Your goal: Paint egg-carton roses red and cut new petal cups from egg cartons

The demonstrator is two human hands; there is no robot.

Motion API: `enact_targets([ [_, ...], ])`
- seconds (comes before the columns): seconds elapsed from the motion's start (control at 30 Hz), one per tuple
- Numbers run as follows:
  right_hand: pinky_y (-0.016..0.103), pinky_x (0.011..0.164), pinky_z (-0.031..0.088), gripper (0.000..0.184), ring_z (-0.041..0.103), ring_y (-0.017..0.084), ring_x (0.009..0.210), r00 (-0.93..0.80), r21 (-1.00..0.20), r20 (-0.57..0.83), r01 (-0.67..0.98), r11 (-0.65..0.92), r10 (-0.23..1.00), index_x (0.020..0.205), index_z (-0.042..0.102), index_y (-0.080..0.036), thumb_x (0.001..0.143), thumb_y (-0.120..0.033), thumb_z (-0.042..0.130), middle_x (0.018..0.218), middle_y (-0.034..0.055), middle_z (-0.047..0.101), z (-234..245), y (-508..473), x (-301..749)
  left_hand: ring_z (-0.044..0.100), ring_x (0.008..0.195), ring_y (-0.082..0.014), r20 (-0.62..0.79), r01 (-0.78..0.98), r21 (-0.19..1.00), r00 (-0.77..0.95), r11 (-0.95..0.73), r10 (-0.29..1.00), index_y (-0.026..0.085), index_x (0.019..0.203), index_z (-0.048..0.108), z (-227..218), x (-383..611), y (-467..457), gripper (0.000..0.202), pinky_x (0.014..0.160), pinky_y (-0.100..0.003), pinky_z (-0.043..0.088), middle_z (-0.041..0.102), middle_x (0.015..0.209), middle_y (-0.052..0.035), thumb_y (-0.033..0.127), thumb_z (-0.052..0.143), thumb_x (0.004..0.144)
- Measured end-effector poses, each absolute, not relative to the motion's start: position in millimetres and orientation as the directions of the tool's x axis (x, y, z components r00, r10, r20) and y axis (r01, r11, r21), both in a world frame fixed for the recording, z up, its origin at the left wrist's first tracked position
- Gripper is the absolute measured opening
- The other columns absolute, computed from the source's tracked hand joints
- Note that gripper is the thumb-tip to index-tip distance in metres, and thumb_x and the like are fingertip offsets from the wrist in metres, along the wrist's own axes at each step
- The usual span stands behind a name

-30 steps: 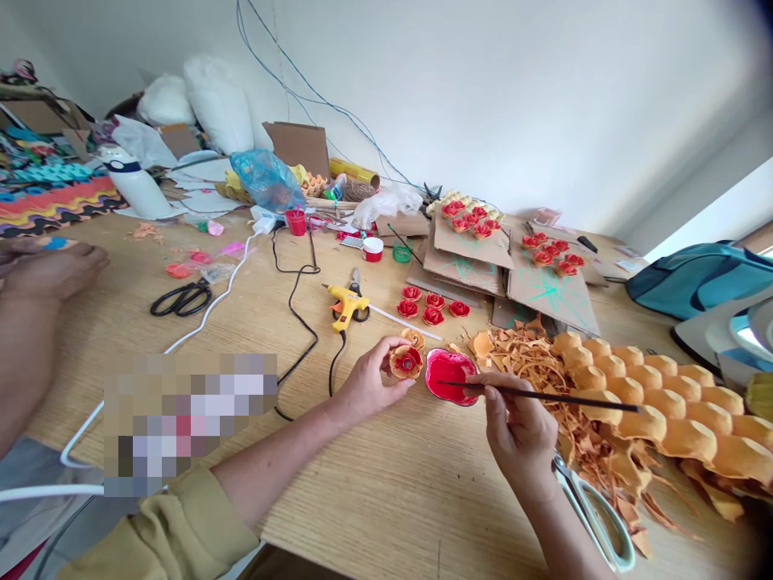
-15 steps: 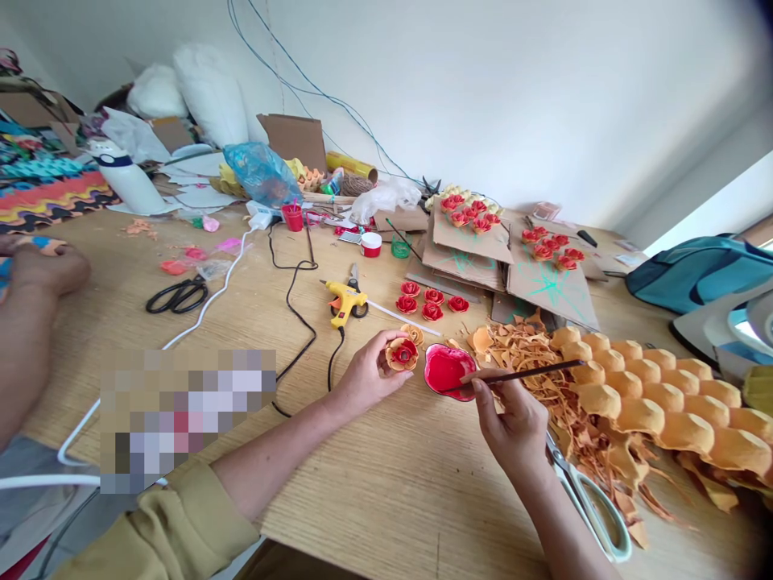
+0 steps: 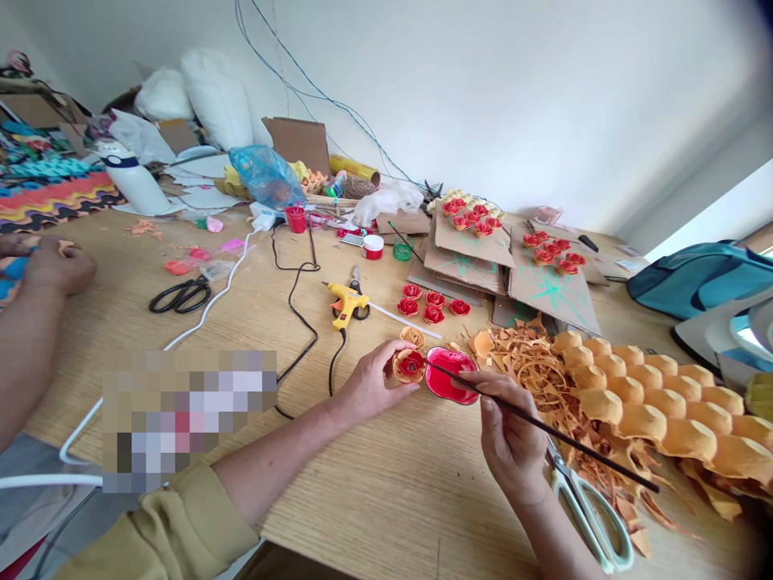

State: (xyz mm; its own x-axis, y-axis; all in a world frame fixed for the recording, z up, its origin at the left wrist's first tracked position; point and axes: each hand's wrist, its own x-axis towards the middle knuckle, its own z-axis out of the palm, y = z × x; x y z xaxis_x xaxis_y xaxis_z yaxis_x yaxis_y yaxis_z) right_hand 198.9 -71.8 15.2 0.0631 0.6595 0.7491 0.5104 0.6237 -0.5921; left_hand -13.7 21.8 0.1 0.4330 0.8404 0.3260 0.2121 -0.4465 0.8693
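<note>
Between the thumb and fingers of my left hand (image 3: 373,385) is an orange paper flower (image 3: 409,366), its centre painted red and its outer petals still orange in colour. My right hand (image 3: 513,431) grips a thin dark paintbrush (image 3: 561,433), whose tip reaches the flower's red middle. Below the brush sits a small scalloped dish (image 3: 450,391) of red paint, just right of the flower. An unpainted orange flower (image 3: 411,336) lies behind my left fingers. Several red flowers (image 3: 433,314) stand on the table farther back.
A yellow glue gun (image 3: 347,306) rests on black-handled scissors. At right are orange scraps (image 3: 537,366), an egg tray (image 3: 652,387) and pale-handled scissors (image 3: 592,515). Cardboard sheets (image 3: 471,250) hold more red flowers. Another person's hand (image 3: 60,266) is at far left, near black scissors (image 3: 179,296).
The brush tip has moved left from the paint dish to the flower, and the brush handle has swung down to the right. The flower has tilted slightly in my left hand.
</note>
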Motion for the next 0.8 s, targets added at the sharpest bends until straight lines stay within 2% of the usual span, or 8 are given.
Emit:
enact_targets([
  [0.2, 0.041, 0.086, 0.062, 0.017, 0.073, 0.022, 0.099, -0.012, -0.564, 0.743, 0.527, 0.635, 0.67, 0.113, 0.06, -0.024, 0.1, -0.014, 0.055, 0.109, 0.0087, 0.074, 13, -74, 202, 0.072, 0.102, -0.023, 0.312, 0.184, 0.893, 0.407, -0.412, 0.858, 0.02, 0.121, 0.061, 3, -14, 21, 0.047, 0.087, -0.031, 0.058, 0.073, 0.115, -0.0079, 0.024, 0.08, 0.077],
  [0.37, 0.043, 0.087, 0.062, 0.02, 0.073, 0.024, 0.106, 0.009, -0.536, 0.764, 0.566, 0.626, 0.646, 0.115, 0.059, -0.024, 0.1, -0.012, 0.053, 0.111, 0.0098, 0.074, 16, -74, 203, 0.071, 0.103, -0.0234, 0.326, 0.209, 0.87, 0.435, -0.446, 0.839, 0.02, 0.121, 0.061, 0, -15, 22, 0.048, 0.087, -0.032, 0.057, 0.073, 0.116, -0.008, 0.024, 0.081, 0.077],
  [0.57, 0.036, 0.081, 0.063, 0.021, 0.075, 0.021, 0.101, -0.111, -0.469, 0.745, 0.614, 0.635, 0.658, 0.113, 0.06, -0.024, 0.099, -0.01, 0.053, 0.112, 0.0102, 0.075, 26, -76, 196, 0.071, 0.102, -0.0231, 0.34, 0.222, 0.858, 0.432, -0.464, 0.835, 0.021, 0.122, 0.061, 0, -15, 21, 0.049, 0.088, -0.032, 0.057, 0.073, 0.116, -0.0072, 0.025, 0.081, 0.078],
  [0.8, 0.033, 0.078, 0.063, 0.02, 0.076, 0.02, 0.096, -0.164, -0.419, 0.74, 0.647, 0.638, 0.652, 0.11, 0.058, -0.024, 0.098, -0.009, 0.052, 0.107, 0.0101, 0.076, 31, -78, 197, 0.07, 0.102, -0.0225, 0.337, 0.234, 0.858, 0.412, -0.456, 0.846, 0.021, 0.122, 0.061, 3, -15, 22, 0.049, 0.084, -0.03, 0.057, 0.073, 0.118, -0.0074, 0.022, 0.08, 0.076],
])
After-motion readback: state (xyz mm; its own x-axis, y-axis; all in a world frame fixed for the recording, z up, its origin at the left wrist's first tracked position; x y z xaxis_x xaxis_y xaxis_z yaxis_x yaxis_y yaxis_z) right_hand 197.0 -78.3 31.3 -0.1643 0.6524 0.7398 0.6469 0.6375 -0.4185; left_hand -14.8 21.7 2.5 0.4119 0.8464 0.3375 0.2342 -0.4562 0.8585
